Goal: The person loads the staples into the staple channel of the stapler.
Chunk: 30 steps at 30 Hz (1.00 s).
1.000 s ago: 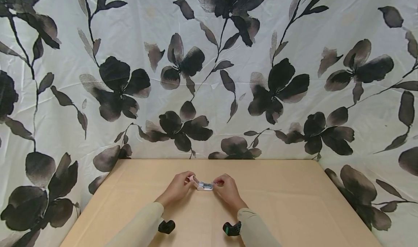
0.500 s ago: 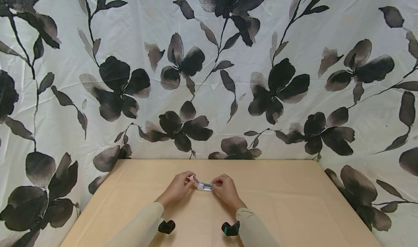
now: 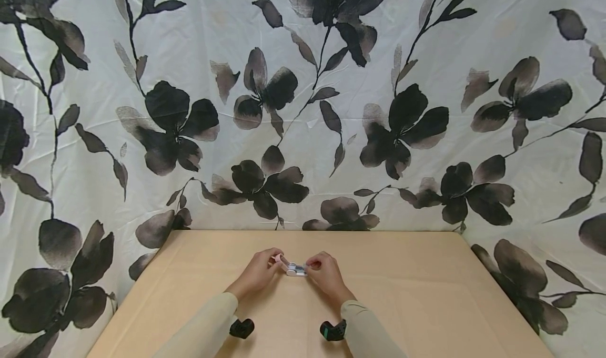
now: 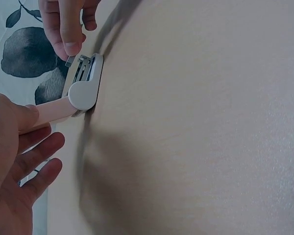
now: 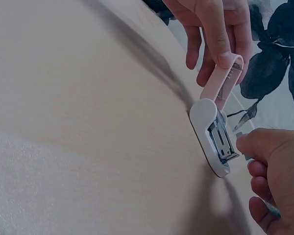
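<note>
A small stapler [image 5: 204, 118] with a white base and a pink top arm rests on the table, its arm swung up and its metal staple channel [image 5: 222, 140] exposed. My left hand [image 3: 258, 269] pinches the end of the pink arm [image 4: 54, 110] between thumb and fingers. Close beside the channel, my right hand [image 3: 327, 276] pinches a short grey metal strip [image 4: 69, 62] that looks like a row of staples. Most of this strip is hidden by the thumb and fingertips.
The light wooden-toned table [image 3: 426, 295] reaches back to a white cloth [image 3: 331, 137] printed with dark flowers. A black device [image 3: 242, 328] sits at the left wrist and another black device [image 3: 333, 330] at the right wrist.
My right hand has shifted slightly left, closer over the stapler's channel, with the strip still pinched. The left hand and the stapler stay almost still.
</note>
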Motion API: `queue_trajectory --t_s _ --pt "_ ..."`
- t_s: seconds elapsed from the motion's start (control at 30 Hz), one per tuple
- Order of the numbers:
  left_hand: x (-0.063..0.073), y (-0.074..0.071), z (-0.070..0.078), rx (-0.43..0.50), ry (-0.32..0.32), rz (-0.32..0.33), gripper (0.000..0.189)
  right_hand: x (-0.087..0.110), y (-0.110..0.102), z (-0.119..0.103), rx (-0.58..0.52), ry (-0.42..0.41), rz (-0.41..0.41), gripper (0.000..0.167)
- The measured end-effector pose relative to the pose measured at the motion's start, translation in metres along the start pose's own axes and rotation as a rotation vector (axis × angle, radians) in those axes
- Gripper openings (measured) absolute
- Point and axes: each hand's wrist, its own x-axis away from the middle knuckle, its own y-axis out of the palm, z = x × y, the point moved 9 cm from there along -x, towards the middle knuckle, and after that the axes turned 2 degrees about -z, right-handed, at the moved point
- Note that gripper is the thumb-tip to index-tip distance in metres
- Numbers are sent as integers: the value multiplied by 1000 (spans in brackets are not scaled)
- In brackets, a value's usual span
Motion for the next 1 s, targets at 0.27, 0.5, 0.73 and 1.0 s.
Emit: queue_trajectory --t_s 0.27,0.5,0.73,1.0 --pt "0 0 0 2 20 1 21 -1 4 0 0 -5 -9 6" --pt "-1 1 0 2 32 -2 21 -2 7 -2 -12 -12 -19 6" --pt "0 1 2 -10 37 3 21 -3 10 -1 -1 -5 -28 6" --pt "1 1 1 -19 36 10 22 -4 13 0 -1 -5 -32 6"
